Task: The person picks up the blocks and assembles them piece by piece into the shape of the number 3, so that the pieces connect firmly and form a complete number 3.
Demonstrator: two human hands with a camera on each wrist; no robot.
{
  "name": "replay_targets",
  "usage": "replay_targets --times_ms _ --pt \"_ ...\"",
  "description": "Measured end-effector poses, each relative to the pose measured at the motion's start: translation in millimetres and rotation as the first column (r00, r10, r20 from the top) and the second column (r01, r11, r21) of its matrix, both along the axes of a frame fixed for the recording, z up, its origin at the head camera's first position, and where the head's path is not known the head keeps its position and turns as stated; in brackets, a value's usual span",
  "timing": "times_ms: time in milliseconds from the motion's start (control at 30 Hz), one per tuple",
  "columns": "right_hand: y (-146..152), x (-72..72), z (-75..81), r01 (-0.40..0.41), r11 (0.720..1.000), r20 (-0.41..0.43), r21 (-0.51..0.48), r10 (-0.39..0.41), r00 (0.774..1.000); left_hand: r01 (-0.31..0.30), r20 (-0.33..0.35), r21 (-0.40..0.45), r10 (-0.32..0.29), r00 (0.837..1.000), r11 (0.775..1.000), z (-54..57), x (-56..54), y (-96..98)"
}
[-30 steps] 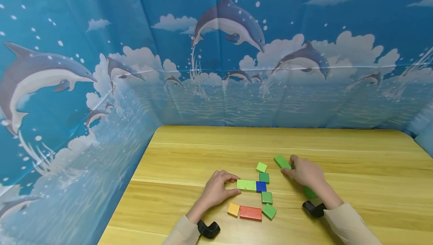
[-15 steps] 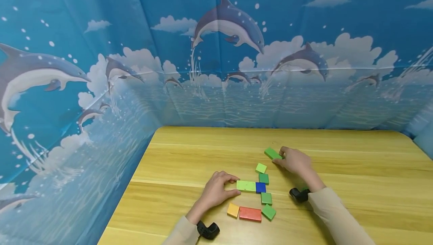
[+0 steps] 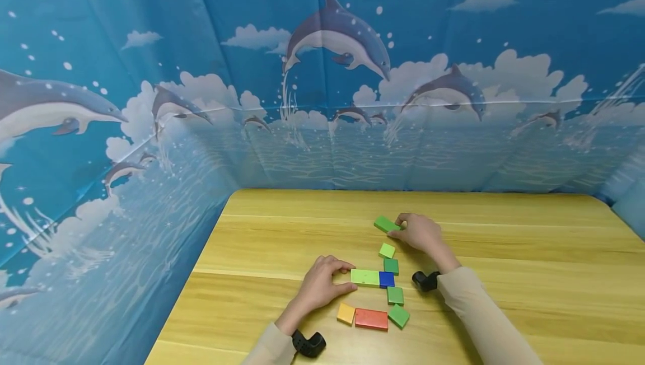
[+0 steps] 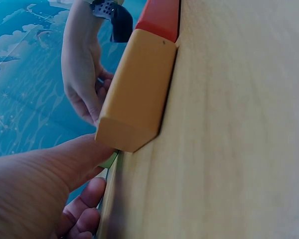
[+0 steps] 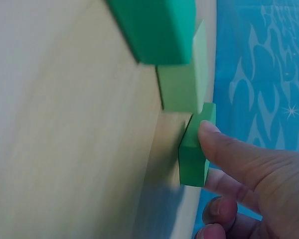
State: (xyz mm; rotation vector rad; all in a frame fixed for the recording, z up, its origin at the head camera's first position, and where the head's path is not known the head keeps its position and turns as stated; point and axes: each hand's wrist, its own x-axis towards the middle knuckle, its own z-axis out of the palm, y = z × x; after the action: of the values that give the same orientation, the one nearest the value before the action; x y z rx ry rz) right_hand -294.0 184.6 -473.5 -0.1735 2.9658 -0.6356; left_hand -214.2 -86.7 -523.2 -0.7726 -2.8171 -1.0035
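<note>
Between the thumb and fingers of my right hand is the end of a long green block, just above or on the table; the right wrist view shows that green block pinched there. The thumb and index finger of my left hand hold the left end of a long lime block. A blue block touches its right end. A small lime block and a dark green block lie above the blue one, and a green block lies below it.
Nearer the front, an orange block, a red block and a tilted green block form a row. The wooden table meets a blue dolphin-print sheet at its back and left edges.
My right hand has moved left and away from me with the long green block, from right of the small lime block to behind it. My left hand has stayed in place.
</note>
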Motion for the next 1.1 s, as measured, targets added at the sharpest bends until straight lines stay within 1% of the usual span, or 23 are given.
replay_targets --times_ms 233,400,633,900,1100 --pt "-12.1 -1.9 -0.4 -0.004 0.999 0.018 -0.035 0.004 1.0 0.0 0.005 0.0 0.0 1.0 1.0 -0.8 0.3 0.5" --pt "-16.9 -4.3 -3.4 -0.007 0.998 0.027 -0.062 0.009 1.0 0.002 0.002 -0.002 -0.002 1.0 1.0 -1.2 0.1 0.5" --pt "-18.7 -5.9 -7.0 -0.061 0.992 0.042 -0.107 0.066 0.997 0.003 0.014 -0.002 -0.003 1.0 1.0 -2.0 -0.3 -0.1" --pt "-19.6 -5.4 -9.7 -0.109 0.967 0.076 -0.228 0.13 0.989 0.003 0.015 0.002 -0.003 1.0 1.0 -2.5 -1.0 0.0" --pt "-20.1 -7.2 -11.0 -0.12 0.944 0.107 -0.307 0.159 0.981 0.004 0.005 0.001 -0.004 1.0 1.0 -1.6 -1.4 -0.5"
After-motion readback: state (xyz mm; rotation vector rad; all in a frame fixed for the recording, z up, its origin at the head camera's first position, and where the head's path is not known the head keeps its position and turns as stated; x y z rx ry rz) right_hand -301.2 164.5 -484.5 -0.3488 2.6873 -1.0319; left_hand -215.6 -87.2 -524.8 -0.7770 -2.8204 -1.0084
